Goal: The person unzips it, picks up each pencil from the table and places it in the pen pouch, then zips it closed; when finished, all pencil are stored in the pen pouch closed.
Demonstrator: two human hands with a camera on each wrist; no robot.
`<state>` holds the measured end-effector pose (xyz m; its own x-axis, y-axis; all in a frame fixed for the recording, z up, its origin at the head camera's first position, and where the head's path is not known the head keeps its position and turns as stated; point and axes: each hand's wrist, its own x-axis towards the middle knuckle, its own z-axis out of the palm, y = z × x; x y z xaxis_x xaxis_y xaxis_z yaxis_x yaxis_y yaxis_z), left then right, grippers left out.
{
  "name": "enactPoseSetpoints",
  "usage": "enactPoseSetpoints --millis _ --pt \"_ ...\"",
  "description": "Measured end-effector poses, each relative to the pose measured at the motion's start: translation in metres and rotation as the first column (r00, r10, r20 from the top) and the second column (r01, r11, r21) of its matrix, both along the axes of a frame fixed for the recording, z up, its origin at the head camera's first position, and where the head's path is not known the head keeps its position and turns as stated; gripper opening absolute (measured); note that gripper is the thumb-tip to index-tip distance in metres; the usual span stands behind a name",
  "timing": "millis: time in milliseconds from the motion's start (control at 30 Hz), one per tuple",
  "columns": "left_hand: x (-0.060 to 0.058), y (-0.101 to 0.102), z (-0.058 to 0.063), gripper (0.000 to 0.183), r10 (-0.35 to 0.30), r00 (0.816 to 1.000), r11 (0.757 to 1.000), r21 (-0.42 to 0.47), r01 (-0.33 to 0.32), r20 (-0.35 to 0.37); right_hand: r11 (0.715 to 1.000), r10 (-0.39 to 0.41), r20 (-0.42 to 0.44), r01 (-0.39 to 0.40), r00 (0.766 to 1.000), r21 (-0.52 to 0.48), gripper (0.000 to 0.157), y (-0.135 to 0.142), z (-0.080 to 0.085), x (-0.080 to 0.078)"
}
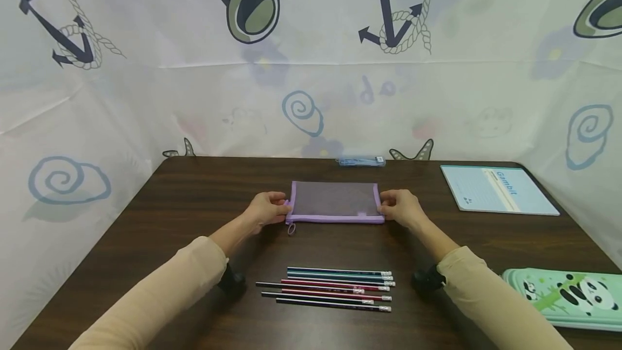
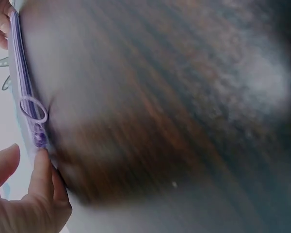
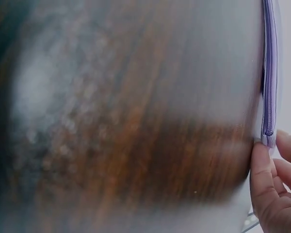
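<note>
A flat mesh zip pouch (image 1: 334, 199) with lilac edging lies in the middle of the dark table. Its zip runs along the near edge, and a ring pull (image 2: 34, 109) hangs at the left end. My left hand (image 1: 269, 209) is at the pouch's left side; the index fingertip touches the zip end while the thumb (image 2: 6, 164) stands apart. At the opposite corner, my right hand (image 1: 400, 207) pinches the zip's end (image 3: 268, 138) between thumb and finger. Several pencils (image 1: 335, 281), dark and red with white erasers, lie in a row nearer me.
A pale blue notebook (image 1: 500, 189) lies at the back right. A green panda pencil case (image 1: 568, 297) is at the right front. Behind the pouch, a small clear-blue packet (image 1: 361, 161) sits by the table's far edge. A patterned curtain (image 1: 218, 96) surrounds the table.
</note>
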<state>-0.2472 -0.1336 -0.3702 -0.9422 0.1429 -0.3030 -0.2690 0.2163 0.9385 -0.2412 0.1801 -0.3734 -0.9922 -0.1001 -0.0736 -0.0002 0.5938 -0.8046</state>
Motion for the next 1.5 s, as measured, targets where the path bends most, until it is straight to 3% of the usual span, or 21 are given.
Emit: enactPoseSetpoints --millis 233,833,1233,1500 --pt "-0.003 0.000 0.002 0.047 -0.004 1.000 0.999 -0.036 0.003 -0.003 1.000 -0.009 0.006 0.009 1.000 -0.017 0.037 0.001 0.002 0.001" --pt "0.003 0.005 0.003 0.052 -0.037 0.999 0.998 0.048 0.036 0.021 0.993 -0.057 0.012 0.058 0.998 -0.100 0.035 0.006 0.001 0.001" --pt "0.008 0.009 0.003 0.050 0.053 0.998 0.997 0.057 -0.052 -0.018 0.988 -0.099 0.013 0.100 0.995 -0.114 0.035 0.006 0.000 0.002" --pt "0.007 0.013 0.004 0.049 0.093 0.995 0.989 0.116 -0.095 0.026 0.977 -0.114 0.044 0.120 0.993 -0.174 0.036 0.010 -0.004 0.003"
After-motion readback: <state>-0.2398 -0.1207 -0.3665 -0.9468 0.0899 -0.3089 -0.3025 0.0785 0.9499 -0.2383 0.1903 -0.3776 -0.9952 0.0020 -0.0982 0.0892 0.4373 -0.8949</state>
